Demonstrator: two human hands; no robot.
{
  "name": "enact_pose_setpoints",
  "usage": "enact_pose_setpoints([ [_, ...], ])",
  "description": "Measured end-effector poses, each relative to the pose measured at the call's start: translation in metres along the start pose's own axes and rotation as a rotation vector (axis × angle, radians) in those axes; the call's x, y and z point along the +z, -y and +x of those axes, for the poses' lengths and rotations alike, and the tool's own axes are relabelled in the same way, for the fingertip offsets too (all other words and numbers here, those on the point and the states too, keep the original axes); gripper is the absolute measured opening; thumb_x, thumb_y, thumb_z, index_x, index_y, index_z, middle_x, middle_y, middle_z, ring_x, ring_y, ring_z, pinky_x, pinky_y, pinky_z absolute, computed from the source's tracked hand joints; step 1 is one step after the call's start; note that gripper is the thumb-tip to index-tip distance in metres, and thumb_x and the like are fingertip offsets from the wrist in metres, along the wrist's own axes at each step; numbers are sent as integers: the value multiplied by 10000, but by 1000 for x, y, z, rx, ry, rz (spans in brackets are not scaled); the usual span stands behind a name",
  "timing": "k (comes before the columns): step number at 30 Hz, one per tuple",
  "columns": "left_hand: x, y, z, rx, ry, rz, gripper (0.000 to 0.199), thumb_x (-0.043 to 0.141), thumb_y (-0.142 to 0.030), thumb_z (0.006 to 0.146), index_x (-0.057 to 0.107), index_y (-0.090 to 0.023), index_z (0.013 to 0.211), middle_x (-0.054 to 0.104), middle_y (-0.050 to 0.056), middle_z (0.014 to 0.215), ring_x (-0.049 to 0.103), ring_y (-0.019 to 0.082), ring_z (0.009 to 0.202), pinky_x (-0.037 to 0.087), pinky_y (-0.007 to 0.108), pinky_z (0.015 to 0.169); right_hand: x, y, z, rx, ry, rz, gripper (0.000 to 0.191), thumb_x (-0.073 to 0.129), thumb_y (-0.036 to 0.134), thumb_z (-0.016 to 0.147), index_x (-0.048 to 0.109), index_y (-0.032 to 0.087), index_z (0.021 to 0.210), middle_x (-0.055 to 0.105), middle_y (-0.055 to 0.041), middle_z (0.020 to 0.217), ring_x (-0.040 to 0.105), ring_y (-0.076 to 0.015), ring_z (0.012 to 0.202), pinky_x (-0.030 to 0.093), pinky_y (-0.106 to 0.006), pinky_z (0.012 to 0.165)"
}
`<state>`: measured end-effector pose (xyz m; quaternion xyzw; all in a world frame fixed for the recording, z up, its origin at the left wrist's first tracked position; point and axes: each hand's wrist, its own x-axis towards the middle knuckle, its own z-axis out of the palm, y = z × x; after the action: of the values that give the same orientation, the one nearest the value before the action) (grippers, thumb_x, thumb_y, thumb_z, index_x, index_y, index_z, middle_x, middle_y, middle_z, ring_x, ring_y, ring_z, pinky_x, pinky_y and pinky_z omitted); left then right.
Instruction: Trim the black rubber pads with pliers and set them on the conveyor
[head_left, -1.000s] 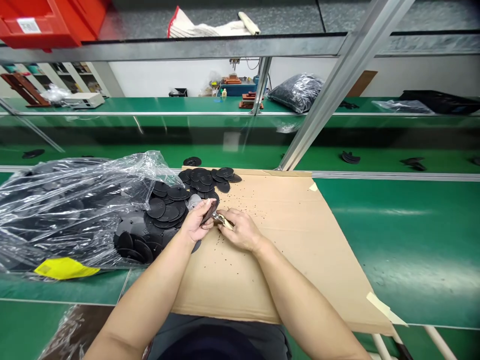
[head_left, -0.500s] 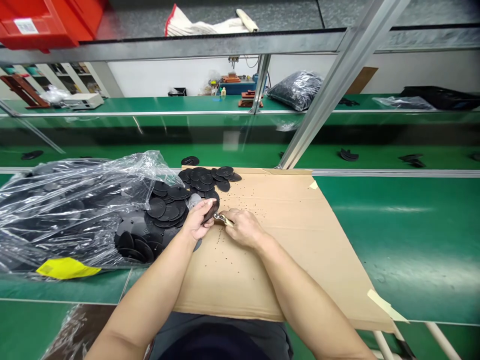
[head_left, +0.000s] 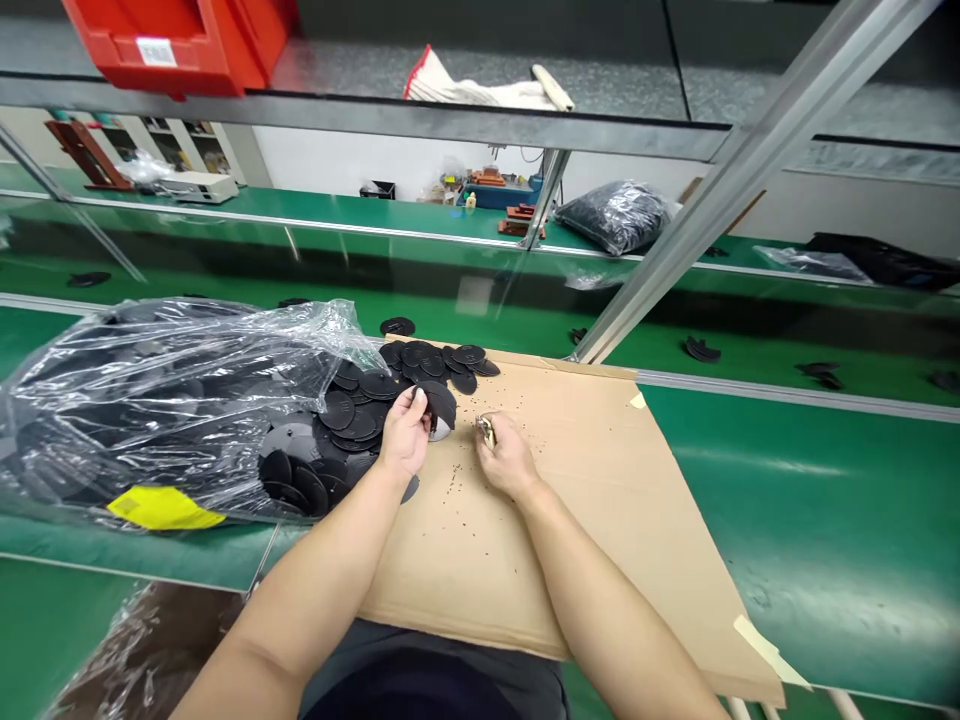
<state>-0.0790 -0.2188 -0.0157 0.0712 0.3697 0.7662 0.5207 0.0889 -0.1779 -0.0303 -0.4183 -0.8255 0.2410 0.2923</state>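
Note:
My left hand is closed on the edge of a black plastic disc, held tilted above the cardboard sheet. To its right, my right hand is wrapped around a small pair of cutting pliers with pale handles; the metal jaws point toward the disc but stand apart from it. A pile of similar black discs lies left of my left hand, with more discs behind. Tiny dark scraps are scattered over the cardboard between and below my hands.
A clear plastic bag full of black discs lies to the left, with a yellow label on it. A slanted metal post rises behind the cardboard. Overhead, a shelf holds a red bin and a white glove.
The pliers have moved away from the disc, to the right with my right hand. My left hand has turned the disc so its face shows more. The camera view has shifted and tilted.

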Motion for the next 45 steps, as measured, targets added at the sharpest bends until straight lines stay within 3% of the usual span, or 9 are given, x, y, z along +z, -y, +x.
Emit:
enact_pose_setpoints([
  [4,1,-1,1,4,18,6,356,813,-321,658,558,-181,864,490,-73,603,414,24,460,328,148,449,8,17,12,25,128,-23,104,556,267,812,571,200,889,605,-54,868,555,-205,831,445,-328,760],
  [10,1,-5,-1,-23,65,-77,397,824,-284,634,543,-169,890,540,-40,675,511,61,549,401,181,508,22,41,34,228,251,-152,268,701,380,718,570,205,873,619,-56,809,585,-216,787,434,-300,670],
  [16,-1,-5,-1,-90,95,-123,312,788,-224,663,574,-142,875,594,4,718,595,110,650,486,240,622,30,43,38,309,279,-91,167,679,268,691,603,237,837,623,-11,720,589,-192,654,438,-295,600],
  [19,1,-5,-2,-80,104,-111,351,793,-216,641,578,-152,910,630,23,789,625,136,703,497,265,657,25,27,36,388,173,78,146,634,271,705,615,232,844,624,-3,699,588,-194,641,456,-305,591],
  [23,2,-2,-3,-51,88,13,404,797,-278,639,576,-164,956,660,53,868,629,158,722,502,276,633,13,4,27,408,-157,505,313,643,296,667,577,207,959,646,-28,842,603,-191,743,498,-319,668],
  [27,0,8,-4,13,69,238,354,773,-304,672,604,-162,949,660,53,830,600,144,666,479,232,549,5,-2,15,407,-239,794,291,665,346,674,521,198,879,599,-13,805,582,-159,711,501,-311,699],
  [35,1,11,-12,-41,134,483,313,775,-229,650,679,-157,939,669,36,793,557,121,611,396,178,464,8,13,9,350,-176,738,286,639,403,722,547,189,889,537,16,719,491,-126,622,452,-277,651],
  [39,-1,14,-12,8,202,529,333,771,-258,670,689,-148,973,690,61,892,613,161,776,483,217,638,8,13,7,328,-187,554,263,623,424,760,550,189,852,494,35,662,440,-117,585,406,-253,597],
  [45,-12,22,-7,107,193,701,411,776,-316,670,668,-146,1028,693,74,987,634,204,900,500,322,849,8,18,3,272,-191,375,279,597,458,795,592,191,872,596,-7,751,526,-159,680,435,-283,668],
])
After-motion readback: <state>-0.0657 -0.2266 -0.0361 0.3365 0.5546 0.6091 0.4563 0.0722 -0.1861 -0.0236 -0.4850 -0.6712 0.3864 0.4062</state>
